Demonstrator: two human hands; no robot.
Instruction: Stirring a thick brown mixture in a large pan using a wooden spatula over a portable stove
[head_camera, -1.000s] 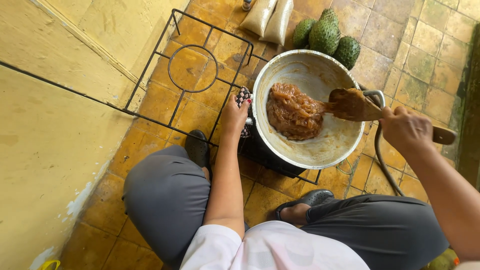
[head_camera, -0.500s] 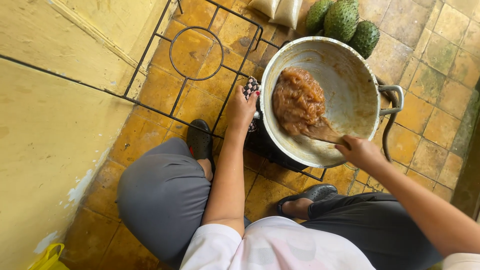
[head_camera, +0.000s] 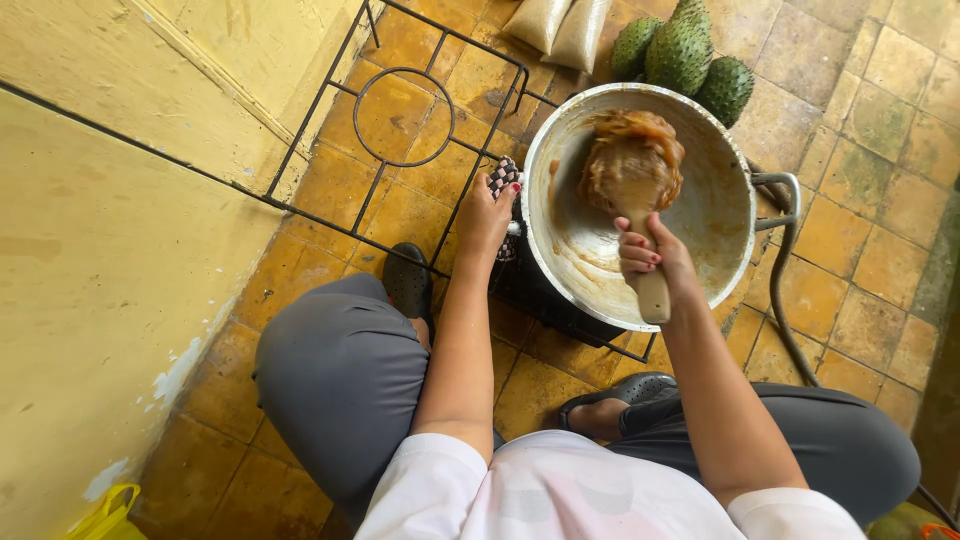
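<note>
In the head view, the right hand (head_camera: 648, 252) is clenched around a wooden spoon (head_camera: 640, 235) sunk in brown paste (head_camera: 632, 160) inside the metal pot (head_camera: 720, 215), while the left hand (head_camera: 485, 213) grips the pot's near handle through a checkered cloth (head_camera: 503, 178) over the black stove grate (head_camera: 400, 115).

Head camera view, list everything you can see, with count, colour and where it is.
pot: one, silver metal, on the rack's right side
brown paste: one mass, inside the pot
wooden spoon: one, pale, in the paste
checked cloth: one, dark and white, at the pot's left rim
wire rack: one, black, on the floor
spiky green fruits: three, behind the pot
pale sacks: two, top edge
hose: one, dark, right of the pot
left hand: grips the cloth
right hand: fingers around the spoon
</note>
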